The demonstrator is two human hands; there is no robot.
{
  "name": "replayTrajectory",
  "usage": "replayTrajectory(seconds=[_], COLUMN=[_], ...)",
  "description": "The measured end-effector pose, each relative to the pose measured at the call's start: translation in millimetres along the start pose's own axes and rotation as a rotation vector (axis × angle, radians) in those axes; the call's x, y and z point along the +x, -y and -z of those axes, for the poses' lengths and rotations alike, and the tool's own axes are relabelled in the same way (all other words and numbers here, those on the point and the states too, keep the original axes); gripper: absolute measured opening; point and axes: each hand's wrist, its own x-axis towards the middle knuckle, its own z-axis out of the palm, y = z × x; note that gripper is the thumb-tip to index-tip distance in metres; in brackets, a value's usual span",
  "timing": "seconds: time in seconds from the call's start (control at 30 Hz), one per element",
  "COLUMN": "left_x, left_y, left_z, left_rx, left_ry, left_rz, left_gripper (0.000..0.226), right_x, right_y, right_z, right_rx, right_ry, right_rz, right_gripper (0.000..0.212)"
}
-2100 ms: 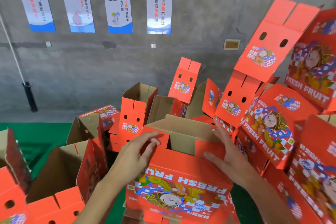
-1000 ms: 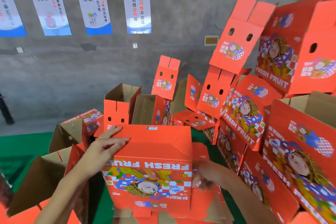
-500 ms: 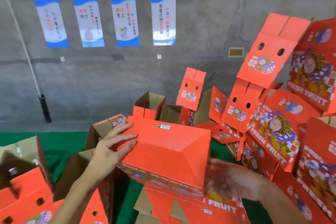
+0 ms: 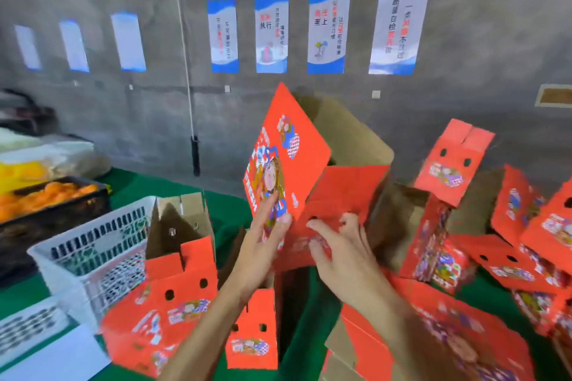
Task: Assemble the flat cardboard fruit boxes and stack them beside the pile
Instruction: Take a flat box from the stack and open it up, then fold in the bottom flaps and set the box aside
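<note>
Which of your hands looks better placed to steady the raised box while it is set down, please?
Probably the left hand: its straight fingers lie flat against the box's printed side, while the right hand only touches the lower flap.

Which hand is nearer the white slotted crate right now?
Left. The left hand is on the raised box, with the white slotted crate off to its left; the right hand is on the box's far side.

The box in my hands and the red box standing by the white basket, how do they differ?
The box in hand is lifted and tilted, open mouth facing away; the box by the white basket stands upright on the green floor, flaps up. The left hand and right hand touch the first; nothing touches the second. Both are red outside, brown inside.
</note>
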Motion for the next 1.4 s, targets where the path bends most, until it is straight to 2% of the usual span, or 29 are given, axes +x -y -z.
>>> replayTrajectory(seconds=[0.13, 0.27, 0.37, 0.5, 0.63, 0.7, 0.8, 0.87, 0.97, 1.17, 1.27, 1.4], left_x=[7.5, 8.1, 11.3, 25.1, 33.7, 28.5, 13.1, -1.9, -33.1, -94.1, -117.7, -131.6], left_y=[17.3, 45.4, 52.7, 34.8, 7.6, 3.7, 17.9, 40.1, 83.7, 160.6, 184.5, 201.2], left_z=[41.0, 66.7, 74.0, 71.4, 42.5, 15.6, -28.6, -57.3, -98.1, -173.0, -199.4, -212.6], left_rx=[-0.081, -0.125, -0.093, 0.097, 0.616, 0.746, 0.781, 0.752, 0.693, 0.817, 0.941, 1.151], left_ry=[-0.048, -0.088, -0.143, -0.262, -0.318, -0.252, -0.057, 0.085, 0.303, 0.732, 0.815, 0.873], left_rz=[0.041, 0.116, 0.112, -0.100, -0.583, -0.701, -0.733, -0.699, -0.521, -0.238, -0.100, -0.020], left_gripper=[0.075, 0.053, 0.049, 0.071, 0.074, 0.074, 0.066, 0.060, 0.058, 0.092, 0.107, 0.127], right_x=[15.5, 16.4, 15.9, 15.9, 12.7, 9.3, -4.2, -24.2, -72.3, -184.8, -224.8, -256.2], right_y=[45.8, 55.7, 47.4, 34.7, 13.7, -2.0, -33.9, -62.6, -115.8, -214.5, -244.4, -266.6], right_z=[-43.8, -86.3, -105.7, -100.0, -76.9, -62.5, -39.4, -27.3, -18.8, -24.7, -29.8, -40.2], right_rx=[-0.180, -0.222, -0.238, -0.159, -0.053, -0.061, -0.103, -0.128, -0.144, -0.174, -0.179, -0.159], right_ry=[0.023, 0.162, 0.257, 0.203, 0.010, -0.038, -0.088, -0.097, -0.079, 0.190, 0.271, 0.352], right_rz=[0.062, 0.077, 0.059, 0.109, 0.117, 0.084, 0.016, -0.052, -0.184, -0.429, -0.525, -0.629], right_gripper=[0.043, 0.048, 0.053, 0.048, 0.039, 0.041, 0.049, 0.051, 0.053, 0.061, 0.068, 0.082])
